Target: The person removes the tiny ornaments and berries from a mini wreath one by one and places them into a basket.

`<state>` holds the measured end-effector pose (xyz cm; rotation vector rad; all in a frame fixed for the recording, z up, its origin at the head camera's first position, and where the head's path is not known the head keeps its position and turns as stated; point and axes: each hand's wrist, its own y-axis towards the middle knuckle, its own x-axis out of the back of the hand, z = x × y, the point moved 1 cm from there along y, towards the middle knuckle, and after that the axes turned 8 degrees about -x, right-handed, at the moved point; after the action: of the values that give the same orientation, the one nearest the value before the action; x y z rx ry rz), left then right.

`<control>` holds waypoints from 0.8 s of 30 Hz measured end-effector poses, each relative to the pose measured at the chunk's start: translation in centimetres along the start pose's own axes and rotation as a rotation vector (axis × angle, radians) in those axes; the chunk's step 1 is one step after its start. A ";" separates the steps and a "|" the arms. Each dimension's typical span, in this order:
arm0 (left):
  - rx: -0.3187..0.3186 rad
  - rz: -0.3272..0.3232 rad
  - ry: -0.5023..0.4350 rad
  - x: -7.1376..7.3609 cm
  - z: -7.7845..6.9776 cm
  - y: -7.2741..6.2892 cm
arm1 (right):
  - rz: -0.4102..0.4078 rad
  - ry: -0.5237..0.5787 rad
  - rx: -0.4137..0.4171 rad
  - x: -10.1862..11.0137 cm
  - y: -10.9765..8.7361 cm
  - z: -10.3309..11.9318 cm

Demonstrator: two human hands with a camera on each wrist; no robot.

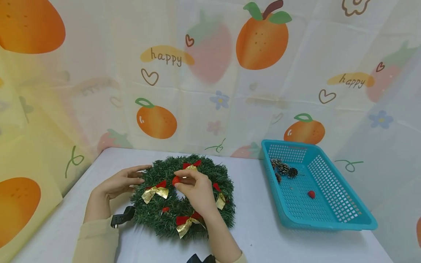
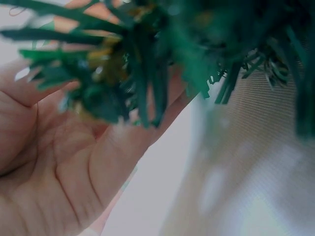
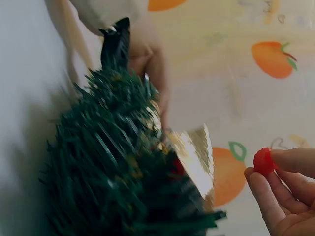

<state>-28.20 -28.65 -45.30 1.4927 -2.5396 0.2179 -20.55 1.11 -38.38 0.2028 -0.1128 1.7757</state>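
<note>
A green artificial wreath [image 1: 158, 223] with red-and-gold bows lies on the white table. At its left edge my left hand [image 1: 121, 181] holds the rim, its fingers among the needles; in the left wrist view, needles partly hide those fingers [image 2: 113, 162]. Over the wreath's centre, my right hand [image 1: 200, 191] pinches a small red berry [image 3: 264, 161] between thumb and fingertips. The right wrist view has this berry apart from the wreath, beside a gold bow [image 3: 194, 155]. Another red spot [image 1: 166, 209] shows among the lower-left needles.
To the right stands a blue plastic basket [image 1: 332, 223]. Inside it are several pine cones [image 1: 283, 168] at the left and one red berry [image 1: 311, 194]. A fruit-patterned curtain [image 1: 204, 109] hangs behind the table.
</note>
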 end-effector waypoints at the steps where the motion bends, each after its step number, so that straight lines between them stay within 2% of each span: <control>1: -0.001 0.000 -0.003 0.0 0.0 0.0 | -0.010 -0.001 0.000 0.2 0.1 0.0; 12: -0.011 -0.005 -0.012 0.0 0.0 0.0 | -0.089 0.046 0.013 3.5 0.2 0.7; 16: -0.011 -0.001 -0.014 0.0 0.0 -0.1 | -0.132 0.065 0.048 4.8 0.1 0.8; 18: -0.011 0.003 -0.016 0.0 0.0 -0.1 | -0.145 0.067 0.082 5.4 0.5 -0.3; 23: -0.012 0.005 -0.014 0.0 0.0 -0.2 | -0.177 0.044 0.189 7.2 2.5 -5.0; 24: -0.013 0.005 -0.014 -0.1 0.0 -0.2 | -0.188 0.044 0.189 7.5 2.4 -5.0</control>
<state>-28.02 -28.67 -45.30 1.4884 -2.5513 0.1926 -24.81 8.76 -41.72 0.3003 0.1039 1.6021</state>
